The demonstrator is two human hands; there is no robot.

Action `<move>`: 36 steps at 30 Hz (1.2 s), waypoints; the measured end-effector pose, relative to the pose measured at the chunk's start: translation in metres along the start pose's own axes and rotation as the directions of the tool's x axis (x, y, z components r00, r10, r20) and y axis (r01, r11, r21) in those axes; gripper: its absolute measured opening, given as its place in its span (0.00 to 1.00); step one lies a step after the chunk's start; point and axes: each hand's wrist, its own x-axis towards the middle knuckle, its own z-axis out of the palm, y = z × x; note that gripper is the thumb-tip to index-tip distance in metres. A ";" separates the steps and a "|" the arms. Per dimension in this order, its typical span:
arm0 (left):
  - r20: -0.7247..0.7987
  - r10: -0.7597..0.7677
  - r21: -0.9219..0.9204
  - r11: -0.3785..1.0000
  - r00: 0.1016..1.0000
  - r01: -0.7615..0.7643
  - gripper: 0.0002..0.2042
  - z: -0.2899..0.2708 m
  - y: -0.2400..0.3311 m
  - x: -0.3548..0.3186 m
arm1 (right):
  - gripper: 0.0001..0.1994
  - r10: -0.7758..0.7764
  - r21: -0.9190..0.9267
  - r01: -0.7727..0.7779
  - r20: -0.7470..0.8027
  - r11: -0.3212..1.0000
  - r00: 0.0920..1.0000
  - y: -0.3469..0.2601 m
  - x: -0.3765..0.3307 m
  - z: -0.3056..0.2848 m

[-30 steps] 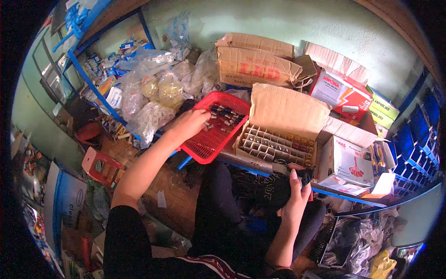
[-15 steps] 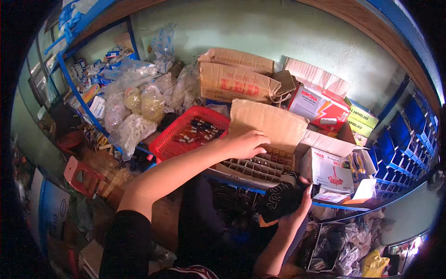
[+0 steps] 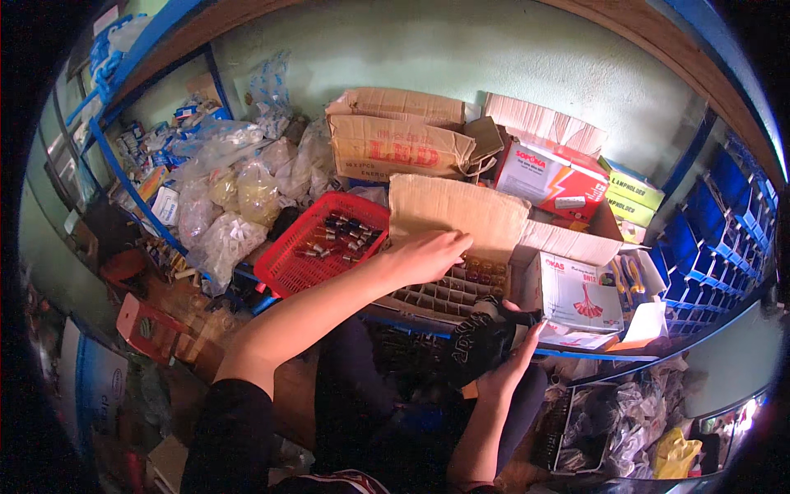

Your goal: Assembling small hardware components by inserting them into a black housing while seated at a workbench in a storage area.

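Note:
My left hand (image 3: 429, 253) reaches over an open cardboard box (image 3: 448, 216) whose inside is split into many small cells; the fingers curl down over the cells, and I cannot tell whether they pinch anything. To its left stands a red plastic basket (image 3: 288, 262) holding several small dark cylindrical parts (image 3: 344, 234). My right hand (image 3: 512, 356) is lower, near my lap, and grips a black cloth bundle (image 3: 477, 344) against the shelf's front edge.
Brown cartons (image 3: 395, 140) and a red-and-white box (image 3: 545, 174) line the back wall. Clear plastic bags (image 3: 226, 206) pile up at the left. A white box (image 3: 576, 292) sits right of the divided box. Blue bins (image 3: 708, 222) are at the far right.
My left hand has moved right, from the red basket to the divided cardboard box. My right hand has stayed on the black cloth bundle near my lap.

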 end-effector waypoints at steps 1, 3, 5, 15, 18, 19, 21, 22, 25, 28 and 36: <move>-0.060 0.018 -0.023 1.000 0.998 -0.019 0.13 0.002 -0.006 -0.003 | 0.35 0.006 0.005 -0.006 0.003 1.000 1.000 0.002 -0.001 0.002; -0.073 -0.010 -0.066 0.998 0.997 0.006 0.12 -0.009 0.001 -0.004 | 0.36 -0.015 -0.008 0.014 -0.007 1.000 1.000 0.002 -0.001 0.004; 0.113 -0.238 -0.327 0.908 0.965 0.262 0.12 -0.057 0.034 -0.009 | 0.35 -0.039 0.009 0.039 -0.023 0.999 0.999 -0.001 0.000 0.013; -0.122 -0.348 -0.843 0.531 0.930 0.089 0.14 -0.038 0.104 -0.079 | 0.31 -0.092 -0.225 0.136 0.195 0.965 0.977 0.022 -0.018 0.031; -0.231 -0.418 -0.736 0.665 0.879 0.124 0.12 -0.025 0.115 -0.085 | 0.25 -0.072 -0.390 0.142 0.187 0.910 0.980 0.025 -0.030 0.042; -0.230 -0.424 -0.738 0.662 0.876 0.126 0.12 -0.024 0.115 -0.086 | 0.23 -0.014 -0.466 0.072 0.127 0.882 0.992 0.027 -0.032 0.042; -0.226 -0.461 -0.620 0.747 0.858 0.238 0.11 -0.024 0.116 -0.088 | 0.20 -0.042 -0.481 0.090 0.109 0.872 0.993 0.030 -0.031 0.046; -0.364 -0.431 -0.512 0.833 0.826 0.210 0.14 -0.019 0.114 -0.087 | 0.17 -0.079 -0.464 0.137 0.142 0.875 0.987 0.031 -0.029 0.046; -0.291 -0.523 -0.433 0.819 0.801 0.377 0.16 -0.021 0.119 -0.095 | 0.13 -0.102 -0.503 0.171 0.162 0.847 0.981 0.035 -0.029 0.035; -0.258 -0.567 -0.484 0.777 0.782 0.403 0.16 -0.020 0.121 -0.095 | 0.13 -0.081 -0.564 0.176 0.189 0.807 0.979 0.034 -0.029 0.033; -0.242 -0.374 -0.698 0.708 0.895 0.107 0.14 -0.014 0.111 -0.105 | 0.13 -0.045 -0.434 0.065 0.056 0.899 0.997 0.032 -0.027 0.031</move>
